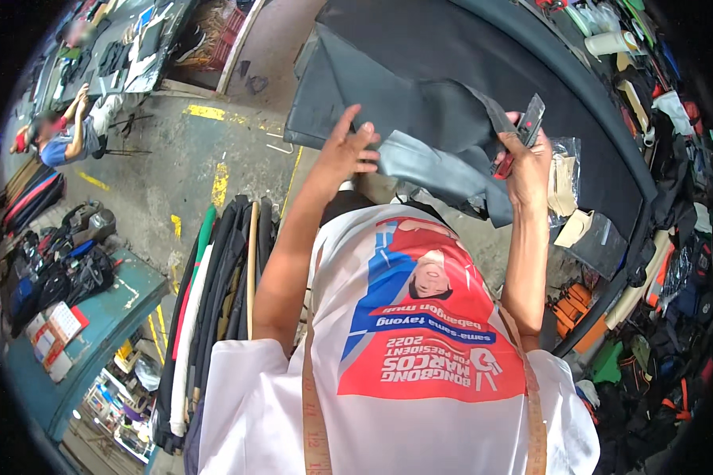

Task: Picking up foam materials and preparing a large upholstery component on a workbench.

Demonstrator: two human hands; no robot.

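Observation:
My left hand (347,150) grips the edge of a dark grey fabric piece (420,111) that hangs off the black work table (531,87). My right hand (528,162) holds a utility cutter (523,131) with a red and dark handle, set against a narrow dark strip of the same fabric. A lighter grey fold (436,166) of the cloth lies between my two hands. A tan measuring tape (313,412) hangs around my neck over a white printed shirt.
Rolls of fabric (214,301) stand at my left. A teal bench (95,332) carries bags and small boxes. Another person (67,131) sits at the far left by a table. Cream cut pieces (566,190) and tools lie along the table's right side.

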